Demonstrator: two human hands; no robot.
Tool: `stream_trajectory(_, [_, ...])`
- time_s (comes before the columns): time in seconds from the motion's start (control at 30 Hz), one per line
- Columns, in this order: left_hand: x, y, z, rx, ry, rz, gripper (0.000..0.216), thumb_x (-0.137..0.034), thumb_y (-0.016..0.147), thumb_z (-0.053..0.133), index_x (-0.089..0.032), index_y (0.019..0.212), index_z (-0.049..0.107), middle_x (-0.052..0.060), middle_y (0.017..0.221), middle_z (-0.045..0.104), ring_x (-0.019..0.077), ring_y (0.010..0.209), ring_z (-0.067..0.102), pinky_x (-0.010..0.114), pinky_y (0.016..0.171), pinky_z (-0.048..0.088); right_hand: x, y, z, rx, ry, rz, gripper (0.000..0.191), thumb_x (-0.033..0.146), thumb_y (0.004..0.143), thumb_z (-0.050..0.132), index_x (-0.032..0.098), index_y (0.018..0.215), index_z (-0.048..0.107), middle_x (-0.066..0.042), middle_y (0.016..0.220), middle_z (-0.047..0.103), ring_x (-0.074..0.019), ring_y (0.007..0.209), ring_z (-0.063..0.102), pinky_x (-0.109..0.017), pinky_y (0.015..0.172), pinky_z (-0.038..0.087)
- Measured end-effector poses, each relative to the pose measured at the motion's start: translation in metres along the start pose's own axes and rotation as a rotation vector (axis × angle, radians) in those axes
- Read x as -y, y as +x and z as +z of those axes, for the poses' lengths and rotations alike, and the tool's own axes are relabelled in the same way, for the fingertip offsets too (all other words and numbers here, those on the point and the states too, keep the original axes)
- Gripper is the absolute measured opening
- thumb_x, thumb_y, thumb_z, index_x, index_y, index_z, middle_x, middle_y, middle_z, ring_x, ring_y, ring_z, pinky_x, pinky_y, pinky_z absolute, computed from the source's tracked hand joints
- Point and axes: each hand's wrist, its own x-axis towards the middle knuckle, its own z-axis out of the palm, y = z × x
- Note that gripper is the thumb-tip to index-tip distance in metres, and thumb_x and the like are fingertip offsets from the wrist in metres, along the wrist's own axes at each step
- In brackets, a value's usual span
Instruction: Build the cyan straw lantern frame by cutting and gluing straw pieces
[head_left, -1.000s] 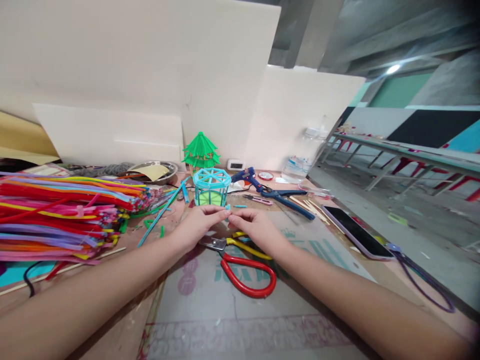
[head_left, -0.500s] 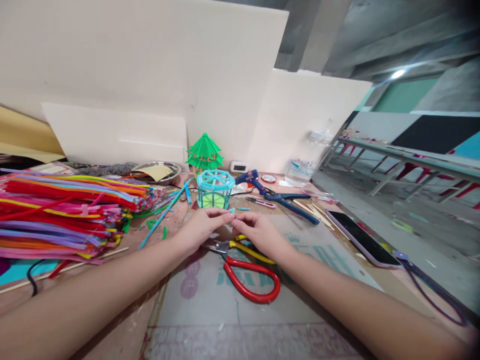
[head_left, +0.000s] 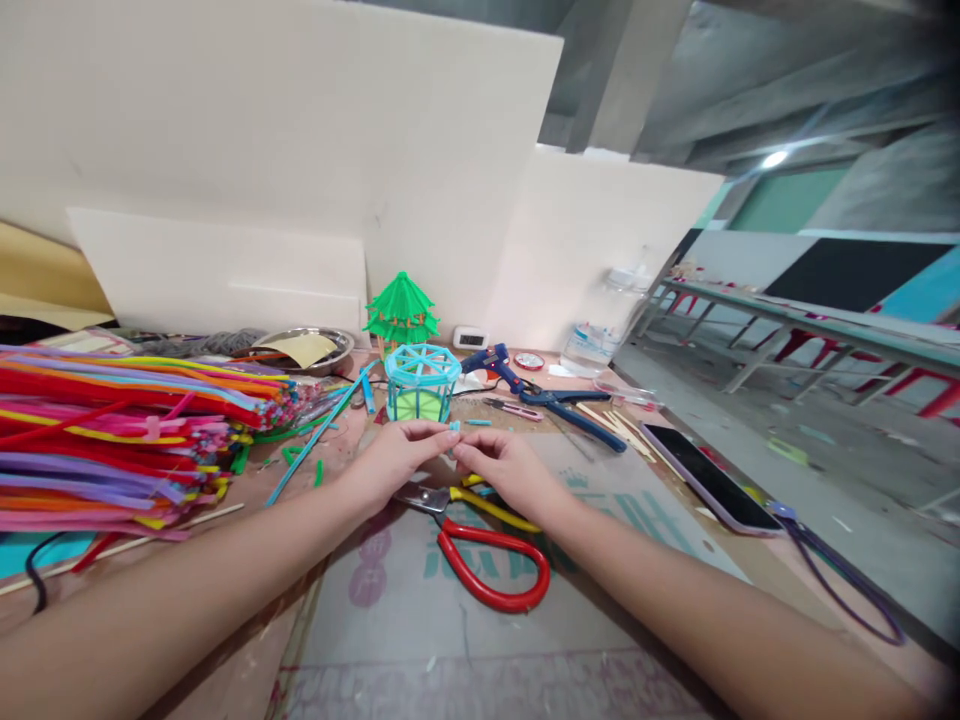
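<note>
Tabletop (head_left: 240, 675), left hand (head_left: 394, 460) still pinching blue bit (head_left: 454, 427)

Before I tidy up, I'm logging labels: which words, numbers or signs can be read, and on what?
No word or number is legible.
Translucent sheet: green crown sign; green characters and purple characters too faint or covered to read.
White timer: display too small.
Clear container: blue marks too blurred.

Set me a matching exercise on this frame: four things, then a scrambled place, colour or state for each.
Things:
1. Small blue piece
2. Scissors
3. Phone
4. Green-roofed model

Descriptions:
A. Dark screen facing up
B. Behind the blue frame
C. At the left hand's fingertips
D. Red and yellow handles

Pairs: 1-C, 2-D, 3-A, 4-B
</note>
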Motion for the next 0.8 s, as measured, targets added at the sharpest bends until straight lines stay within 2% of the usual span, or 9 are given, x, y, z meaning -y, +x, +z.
stream_trajectory(0.3, [0.0042, 0.0015, -0.0021, 0.007, 0.025, -0.005, 0.041, -0.046, 0.068, 0.073, -0.014, 0.094, 0.070, 0.004, 0.071, 0.066, 0.0131, 0.058, 0.057, 0.022, 0.053, 0.039, 0.0027, -0.0014, 0.0003, -0.014, 0.021, 0.009, 0.027, 0.040, 0.078, 0.060, 0.014, 0.077, 0.066, -0.001, 0.071, 0.062, -0.0128, 0.064, 0.053, -0.024, 0.060, 0.043])
stream_trajectory(0.5, [0.0037, 0.0005, -0.0020, 0.012, 0.013, -0.007, 0.039, -0.045, 0.067, 0.074, -0.014, 0.090, 0.071, 0.005, 0.074, 0.067, 0.0132, 0.059, 0.058, 0.022, 0.053, 0.039, 0.0009, -0.0012, 0.0003, -0.007, 0.045, 0.018, 0.026, 0.040, 0.078, 0.061, 0.014, 0.075, 0.066, -0.001, 0.069, 0.063, -0.0126, 0.063, 0.054, -0.025, 0.061, 0.043])
stream_trajectory(0.63, [0.0014, -0.0008, -0.0014, 0.011, -0.014, 0.007, 0.038, -0.043, 0.067, 0.075, -0.014, 0.090, 0.071, 0.003, 0.073, 0.067, 0.0118, 0.059, 0.058, 0.021, 0.054, 0.040, 0.0019, -0.0010, -0.0005, 0.027, 0.035, -0.003, 0.029, 0.040, 0.080, 0.060, 0.014, 0.071, 0.067, -0.001, 0.067, 0.062, -0.0123, 0.062, 0.054, -0.025, 0.062, 0.042])
stream_trajectory(0.8, [-0.0012, -0.0029, 0.0000, 0.028, -0.022, -0.017, 0.040, -0.045, 0.067, 0.075, -0.014, 0.093, 0.070, 0.006, 0.074, 0.070, 0.0151, 0.061, 0.062, 0.023, 0.055, 0.042, 0.0034, 0.0000, -0.0026, 0.074, 0.143, 0.055, 0.028, 0.042, 0.077, 0.064, 0.014, 0.079, 0.070, -0.002, 0.073, 0.067, -0.0139, 0.067, 0.058, -0.028, 0.069, 0.045])
